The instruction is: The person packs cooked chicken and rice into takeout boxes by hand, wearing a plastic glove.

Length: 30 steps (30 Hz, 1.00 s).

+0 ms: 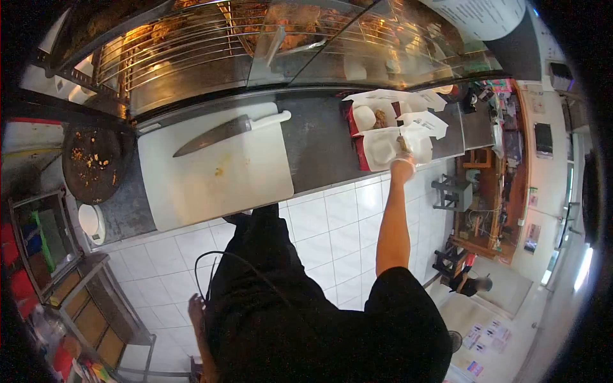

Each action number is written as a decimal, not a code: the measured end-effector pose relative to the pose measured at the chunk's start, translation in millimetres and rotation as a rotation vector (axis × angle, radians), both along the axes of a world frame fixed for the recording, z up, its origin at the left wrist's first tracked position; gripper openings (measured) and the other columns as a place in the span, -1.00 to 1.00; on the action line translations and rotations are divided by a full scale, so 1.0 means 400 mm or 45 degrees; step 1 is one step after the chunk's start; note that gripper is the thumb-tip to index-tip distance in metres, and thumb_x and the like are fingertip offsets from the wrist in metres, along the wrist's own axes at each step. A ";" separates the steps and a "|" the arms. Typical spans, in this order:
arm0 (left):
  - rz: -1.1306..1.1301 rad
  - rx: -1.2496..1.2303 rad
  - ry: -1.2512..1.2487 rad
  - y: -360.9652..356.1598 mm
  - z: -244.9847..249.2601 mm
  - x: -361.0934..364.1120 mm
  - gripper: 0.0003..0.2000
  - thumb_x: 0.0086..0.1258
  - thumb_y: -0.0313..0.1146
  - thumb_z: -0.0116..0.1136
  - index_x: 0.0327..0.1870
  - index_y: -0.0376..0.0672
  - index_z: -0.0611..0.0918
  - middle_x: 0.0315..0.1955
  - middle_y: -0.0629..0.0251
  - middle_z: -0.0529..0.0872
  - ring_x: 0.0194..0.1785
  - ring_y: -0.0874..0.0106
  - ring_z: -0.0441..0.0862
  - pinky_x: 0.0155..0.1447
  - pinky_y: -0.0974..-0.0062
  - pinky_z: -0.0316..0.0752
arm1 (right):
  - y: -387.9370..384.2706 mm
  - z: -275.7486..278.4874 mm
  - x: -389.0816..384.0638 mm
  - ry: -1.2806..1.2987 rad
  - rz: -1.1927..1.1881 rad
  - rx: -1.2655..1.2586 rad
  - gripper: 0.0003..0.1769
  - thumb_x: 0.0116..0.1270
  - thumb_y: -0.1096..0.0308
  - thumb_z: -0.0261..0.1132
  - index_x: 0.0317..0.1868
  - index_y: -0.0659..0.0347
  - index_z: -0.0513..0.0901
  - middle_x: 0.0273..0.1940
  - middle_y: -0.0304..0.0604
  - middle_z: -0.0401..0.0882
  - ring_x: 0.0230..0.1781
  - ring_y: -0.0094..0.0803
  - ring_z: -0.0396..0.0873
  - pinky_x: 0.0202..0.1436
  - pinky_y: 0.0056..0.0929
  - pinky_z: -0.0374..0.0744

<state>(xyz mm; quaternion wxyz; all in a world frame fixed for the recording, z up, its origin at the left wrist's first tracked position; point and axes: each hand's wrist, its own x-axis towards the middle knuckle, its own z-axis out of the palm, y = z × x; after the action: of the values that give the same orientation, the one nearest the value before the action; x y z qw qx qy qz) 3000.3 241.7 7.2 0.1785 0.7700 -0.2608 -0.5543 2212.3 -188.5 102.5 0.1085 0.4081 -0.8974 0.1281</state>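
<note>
Crossing the counter edge (329, 181), right hand (403, 165) reaches an open box (377, 159).

My right hand (403, 167) reaches over the white food boxes (384, 148) on the dark table (318, 137), a small brownish piece (402, 145) at my fingertips; I can't tell whether I grip it. To the left, a big knife (214, 136) lies on my white cutting board (220, 185), near some crumbs. My left hand (196, 309) hangs low, beside a black cable (237, 256).
</note>
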 end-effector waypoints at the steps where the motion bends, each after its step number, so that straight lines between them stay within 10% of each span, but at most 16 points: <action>1: 0.072 -0.088 0.043 -0.033 0.036 0.003 -0.61 0.56 -0.20 -0.01 0.31 -0.16 0.49 0.05 0.18 0.68 0.06 0.33 0.65 0.09 0.35 0.52 | -0.018 -0.020 -0.026 0.001 0.012 0.006 -0.50 0.32 0.02 0.39 0.09 0.24 0.68 -0.15 0.08 0.74 -0.14 -0.13 0.73 -0.18 -0.22 0.64; 5: 0.567 0.084 0.119 -0.147 0.176 -0.021 -0.58 0.54 -0.20 0.00 0.36 -0.12 0.44 0.12 0.21 0.65 0.10 0.33 0.64 0.12 0.29 0.50 | -0.106 -0.003 -0.095 0.024 0.093 0.666 -0.63 0.41 0.08 0.28 0.16 -0.05 0.69 -0.05 0.01 0.74 -0.13 -0.08 0.73 -0.21 -0.14 0.63; 7: 0.663 0.028 0.092 -0.140 0.202 -0.024 -0.57 0.53 -0.20 0.01 0.36 -0.12 0.44 0.14 0.20 0.64 0.11 0.34 0.63 0.13 0.31 0.50 | -0.089 -0.183 -0.230 -0.878 0.014 0.007 -0.65 0.48 0.09 0.19 0.15 -0.02 0.71 -0.12 0.02 0.75 -0.21 -0.16 0.72 -0.29 -0.19 0.61; 8: 0.727 0.076 0.083 -0.119 0.185 -0.027 -0.57 0.52 -0.22 0.02 0.34 -0.14 0.45 0.09 0.22 0.66 0.08 0.37 0.64 0.07 0.35 0.52 | -0.089 -0.117 -0.153 -0.769 0.097 0.028 -0.67 0.50 0.09 0.15 0.02 0.02 0.75 -0.24 0.00 0.74 -0.33 -0.23 0.69 -0.35 -0.23 0.59; 10: 0.726 0.106 0.134 -0.064 0.132 -0.044 -0.58 0.51 -0.23 0.04 0.33 -0.14 0.46 0.06 0.23 0.67 0.04 0.38 0.65 0.03 0.37 0.52 | -0.067 -0.196 -0.191 0.758 0.778 0.093 -0.69 0.44 0.09 0.21 -0.11 0.11 0.75 -0.32 -0.01 0.72 -0.39 -0.15 0.66 -0.34 -0.17 0.60; 12: 0.756 0.134 0.202 0.007 0.111 -0.083 -0.60 0.49 -0.25 0.07 0.30 -0.15 0.48 -0.04 0.26 0.70 -0.05 0.40 0.67 -0.09 0.40 0.53 | -0.068 -0.020 0.015 0.173 0.534 0.474 -0.63 0.35 0.05 0.24 -0.14 0.19 0.72 -0.36 0.08 0.71 -0.33 -0.02 0.71 -0.31 -0.05 0.63; 13: 0.787 0.169 0.189 0.013 0.126 -0.107 -0.60 0.49 -0.25 0.08 0.30 -0.15 0.49 -0.04 0.24 0.70 -0.07 0.40 0.67 -0.09 0.41 0.53 | -0.067 0.004 0.080 0.165 0.752 0.051 -0.65 0.36 0.04 0.25 -0.10 0.12 0.72 -0.34 0.09 0.71 -0.29 -0.02 0.73 -0.31 -0.06 0.64; 14: 0.842 0.136 0.198 0.034 0.122 -0.127 -0.59 0.49 -0.24 0.09 0.30 -0.15 0.49 -0.03 0.23 0.70 -0.05 0.39 0.68 -0.08 0.40 0.54 | -0.064 0.075 0.182 0.164 0.312 0.530 -0.70 0.40 0.10 0.22 -0.04 0.07 0.71 -0.24 0.07 0.72 -0.25 -0.03 0.72 -0.25 -0.10 0.64; 15: 0.880 0.114 0.210 0.055 0.123 -0.147 -0.59 0.49 -0.24 0.09 0.30 -0.16 0.49 -0.02 0.21 0.70 -0.04 0.38 0.68 -0.07 0.39 0.54 | -0.045 0.065 0.173 0.590 0.747 0.829 -0.54 0.41 0.09 0.26 0.12 0.29 0.66 -0.17 0.17 0.72 -0.12 0.08 0.70 -0.11 -0.07 0.68; 17: 0.902 0.134 0.084 0.037 0.161 -0.207 -0.59 0.51 -0.23 0.08 0.31 -0.15 0.49 0.00 0.18 0.70 -0.02 0.36 0.68 -0.04 0.36 0.55 | -0.044 0.144 0.442 0.412 1.039 -0.061 -0.52 0.44 0.22 0.24 0.21 0.42 0.58 0.29 0.21 0.49 0.24 0.01 0.55 0.27 -0.15 0.57; 18: 0.946 0.122 0.083 0.038 0.173 -0.235 -0.59 0.52 -0.24 0.07 0.31 -0.18 0.48 0.01 0.15 0.70 -0.01 0.35 0.69 -0.02 0.34 0.56 | -0.060 0.236 0.625 0.400 1.071 -0.054 -0.52 0.44 0.22 0.24 0.21 0.42 0.58 0.29 0.21 0.49 0.24 0.01 0.55 0.27 -0.15 0.57; 19: 0.988 0.192 0.076 0.036 0.170 -0.256 -0.59 0.53 -0.24 0.07 0.31 -0.19 0.48 0.01 0.14 0.70 -0.02 0.36 0.69 -0.02 0.35 0.58 | -0.105 0.317 0.845 -0.723 1.361 -0.125 -0.38 0.41 0.40 0.23 0.45 0.31 0.35 0.46 0.13 0.31 0.44 -0.02 0.35 0.45 -0.08 0.38; 22: 0.791 0.232 0.053 0.026 0.197 -0.303 -0.60 0.53 -0.25 0.07 0.31 -0.21 0.47 0.01 0.14 0.70 -0.04 0.37 0.70 -0.03 0.40 0.59 | -0.289 0.409 1.201 -0.675 1.624 -0.075 -0.32 0.47 0.17 0.22 0.53 0.13 0.28 0.53 -0.02 0.22 0.50 -0.11 0.30 0.54 -0.12 0.20; 25: 0.927 0.189 0.105 0.077 0.201 -0.323 -0.56 0.56 -0.20 0.03 0.35 -0.22 0.43 0.07 0.12 0.68 0.04 0.34 0.69 0.02 0.37 0.59 | -0.597 0.219 1.293 0.463 1.816 -0.636 -0.47 0.49 0.08 0.18 0.38 0.07 0.47 0.33 0.01 0.48 0.26 -0.19 0.55 0.14 -0.13 0.63; 27: 1.057 0.228 0.094 0.101 0.224 -0.330 -0.58 0.55 -0.22 0.01 0.35 -0.19 0.43 0.12 0.12 0.65 0.11 0.29 0.66 0.11 0.24 0.55 | -0.801 0.125 1.348 0.388 1.305 -0.087 -0.58 0.49 0.25 0.12 0.30 -0.23 0.60 0.14 -0.10 0.66 0.05 -0.25 0.68 0.07 -0.23 0.65; 30: 1.209 0.191 0.129 0.186 0.233 -0.355 -0.58 0.52 -0.24 0.01 0.34 -0.13 0.44 0.10 0.16 0.66 0.11 0.28 0.66 0.13 0.21 0.53 | -0.879 0.177 1.398 0.141 1.123 -0.524 -0.67 0.52 0.28 0.04 0.12 -0.15 0.69 -0.07 -0.14 0.74 -0.28 -0.33 0.69 -0.35 -0.23 0.69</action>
<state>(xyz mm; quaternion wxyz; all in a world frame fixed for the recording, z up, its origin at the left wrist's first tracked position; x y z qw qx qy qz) 2858.4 316.2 100.6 0.3682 0.7868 0.1694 -0.4656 2771.4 -540.1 173.4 0.1699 0.7256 -0.5880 0.3145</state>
